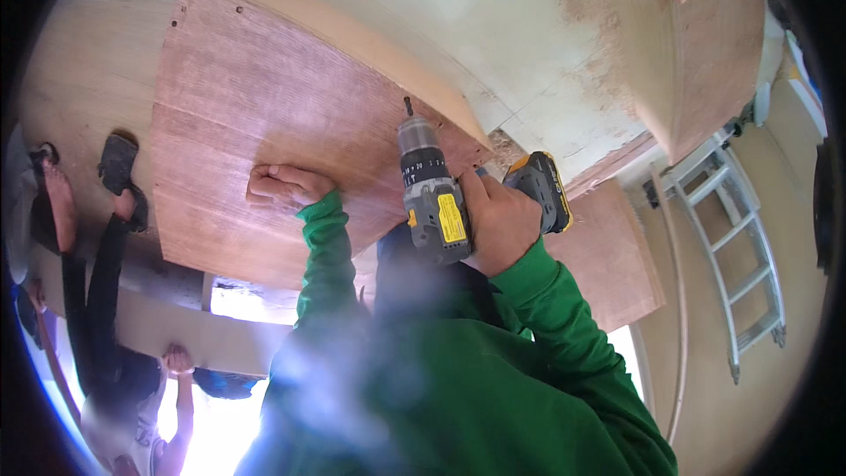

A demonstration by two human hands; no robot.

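Observation:
A grey-and-yellow cordless drill (432,194) is in my right hand (502,216), which is wrapped around its handle below the black chuck. Its bit points away from me, over the panel close to its far edge; whether the tip touches wood I cannot tell. My left hand (291,187) rests on the reddish-brown plywood panel (220,115), fingers curled into a loose fist. What it holds, if anything, is hidden. Small dark holes or screw heads dot the panel near its far left corner and its right end.
Beyond the panel lies a pale, scuffed surface (529,44). An aluminium ladder (731,247) leans at the right, beside a long thin strip (674,300). Another plywood piece (608,256) sits to the right of my arm. At the left, another person (115,326) in dark trousers is nearby.

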